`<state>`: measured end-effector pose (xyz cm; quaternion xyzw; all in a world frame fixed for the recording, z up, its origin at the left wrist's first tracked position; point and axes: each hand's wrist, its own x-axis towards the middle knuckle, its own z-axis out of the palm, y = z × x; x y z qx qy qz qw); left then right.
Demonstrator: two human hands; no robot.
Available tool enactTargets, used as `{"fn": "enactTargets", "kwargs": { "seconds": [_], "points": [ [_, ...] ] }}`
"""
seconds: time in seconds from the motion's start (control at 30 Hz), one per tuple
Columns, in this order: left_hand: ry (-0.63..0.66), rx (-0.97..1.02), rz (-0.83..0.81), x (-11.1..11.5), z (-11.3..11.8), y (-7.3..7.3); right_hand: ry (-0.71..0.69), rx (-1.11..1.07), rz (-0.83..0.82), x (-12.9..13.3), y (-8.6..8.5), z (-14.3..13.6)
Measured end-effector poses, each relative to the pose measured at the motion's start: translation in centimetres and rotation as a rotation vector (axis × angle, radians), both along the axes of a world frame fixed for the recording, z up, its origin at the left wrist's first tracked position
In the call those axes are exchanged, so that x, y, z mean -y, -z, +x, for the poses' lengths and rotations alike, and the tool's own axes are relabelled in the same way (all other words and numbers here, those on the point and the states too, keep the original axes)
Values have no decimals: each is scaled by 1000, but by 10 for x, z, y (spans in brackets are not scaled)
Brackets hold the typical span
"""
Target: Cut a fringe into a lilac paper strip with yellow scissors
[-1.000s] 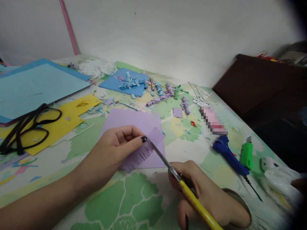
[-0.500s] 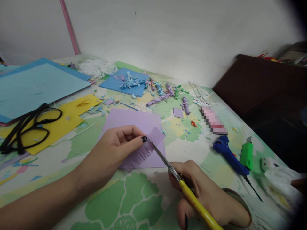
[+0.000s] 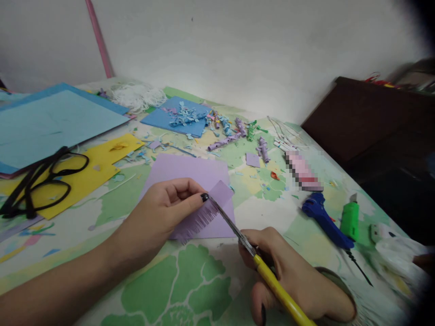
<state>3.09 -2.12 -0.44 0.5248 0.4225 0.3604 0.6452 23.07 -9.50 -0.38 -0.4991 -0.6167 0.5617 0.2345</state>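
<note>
My left hand [image 3: 170, 203] pinches a purple paper strip [image 3: 220, 192] between thumb and fingers. Narrow slits along the strip's near edge make a fringe. In my right hand [image 3: 275, 271] is a pair of scissors [image 3: 282, 290] with yellow handles. Their blades look nearly closed, with the tips at the strip beside my left thumb. Beneath the strip lies a larger purple paper sheet [image 3: 190, 167] on the table. My left palm and the strip cover part of that sheet.
Black glasses [image 3: 50, 181] rest on yellow paper [image 3: 91, 172] at left, near light-blue sheets [image 3: 61, 122]. Rolled paper pieces [image 3: 224, 141] and scraps lie behind. To the right are a blue glue gun [image 3: 326, 222], a green cutter [image 3: 350, 222] with its blade out, and white plastic [image 3: 401, 253].
Almost nothing differs. Both hands, the strip and the scissors hold practically the same position.
</note>
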Motion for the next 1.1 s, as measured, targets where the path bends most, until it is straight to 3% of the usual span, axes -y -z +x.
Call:
{"fn": "enactTargets", "kwargs": {
  "seconds": [1.1],
  "points": [
    [-12,-88,31,-1,0,-2,-9,-25,-47,-1,3,2]
  ]
}}
